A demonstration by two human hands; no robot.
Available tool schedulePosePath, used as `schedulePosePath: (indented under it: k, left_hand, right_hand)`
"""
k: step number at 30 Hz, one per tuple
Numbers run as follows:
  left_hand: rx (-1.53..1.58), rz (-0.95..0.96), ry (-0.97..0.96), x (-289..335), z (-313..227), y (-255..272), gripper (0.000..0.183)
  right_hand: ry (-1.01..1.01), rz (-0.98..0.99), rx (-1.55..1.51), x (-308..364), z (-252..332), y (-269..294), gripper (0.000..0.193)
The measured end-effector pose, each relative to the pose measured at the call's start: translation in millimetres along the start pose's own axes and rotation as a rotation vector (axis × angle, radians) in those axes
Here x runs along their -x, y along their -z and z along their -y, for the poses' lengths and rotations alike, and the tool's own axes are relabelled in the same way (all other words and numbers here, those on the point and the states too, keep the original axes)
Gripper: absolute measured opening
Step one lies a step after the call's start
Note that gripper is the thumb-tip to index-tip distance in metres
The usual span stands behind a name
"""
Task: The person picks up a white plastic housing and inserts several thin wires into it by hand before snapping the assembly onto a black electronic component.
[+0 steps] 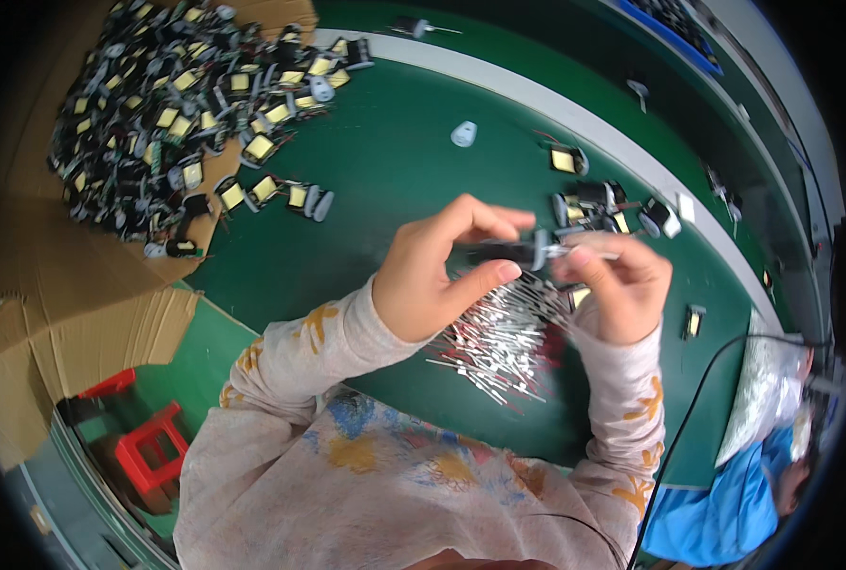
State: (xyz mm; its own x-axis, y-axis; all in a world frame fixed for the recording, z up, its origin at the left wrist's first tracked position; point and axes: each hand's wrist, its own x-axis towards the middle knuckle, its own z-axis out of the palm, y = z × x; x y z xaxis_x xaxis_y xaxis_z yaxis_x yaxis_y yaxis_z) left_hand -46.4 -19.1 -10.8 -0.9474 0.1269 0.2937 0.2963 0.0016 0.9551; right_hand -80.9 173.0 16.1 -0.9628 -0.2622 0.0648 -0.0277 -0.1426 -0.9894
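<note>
Over the pile of thin pale sticks [499, 342], our left hand [428, 271] grips the dark module [499, 251] and our right hand [624, 280] pinches a thin pale piece [558, 251], which we should probably align straight.

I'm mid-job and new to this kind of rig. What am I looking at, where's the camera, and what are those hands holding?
There is no robot here: these are a person's bare hands. The single picture comes from a wide fisheye camera on their head, looking down, so straight edges bend.

The left hand holds a small dark part with a grey end. The right hand pinches a thin pale piece at that end; blur hides the details.

On the green table, below the hands, lies a pile of thin pale sticks. At upper left, cardboard holds a heap of black-and-yellow parts.
</note>
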Motion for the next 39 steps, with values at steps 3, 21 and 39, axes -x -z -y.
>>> schedulePosePath:
  k: [3,21,39]
  left_hand:
    - [-0.716,-0.119,-0.151,4,7,41,0.044]
    - [-1.183,-0.226,-0.047,27,6,126,0.029]
    - [-0.325,0.096,-0.133,-8,4,4,0.039]
  right_hand:
    - [-0.037,-0.014,-0.026,-56,-19,54,0.013]
    - [0.198,-0.416,0.347,-95,-12,133,0.041]
    - [0.477,0.253,1.228,15,-47,16,0.011]
